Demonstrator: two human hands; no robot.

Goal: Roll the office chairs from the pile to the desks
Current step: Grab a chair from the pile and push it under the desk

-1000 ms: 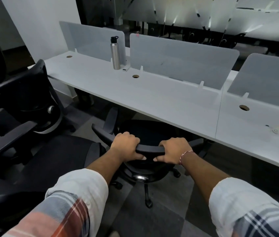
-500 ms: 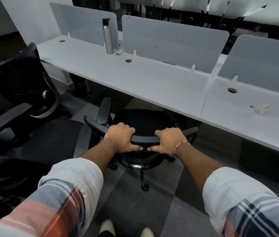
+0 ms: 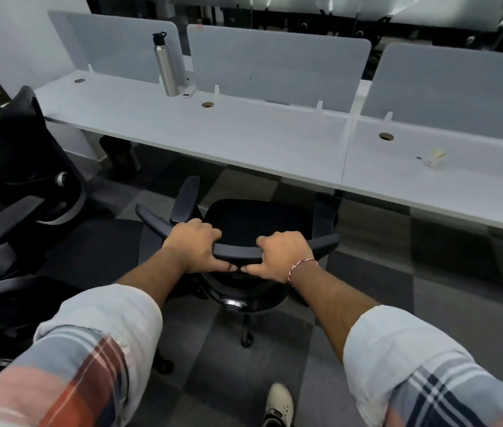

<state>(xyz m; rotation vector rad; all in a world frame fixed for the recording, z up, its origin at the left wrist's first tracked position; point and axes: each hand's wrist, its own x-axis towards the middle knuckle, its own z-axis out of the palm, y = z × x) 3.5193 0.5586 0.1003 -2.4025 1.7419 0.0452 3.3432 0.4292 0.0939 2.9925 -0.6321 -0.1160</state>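
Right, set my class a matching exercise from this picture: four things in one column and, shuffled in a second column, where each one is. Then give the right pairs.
Things
1. bottle
2. shoe
3. chair
4. bracelet

Places
a. on the carpet, at the bottom edge of the picture
b. upright on the desk
c. round the right wrist
d. top of its backrest gripped by the left hand and the right hand

Pairs: 1-b, 2-a, 3-d, 4-c
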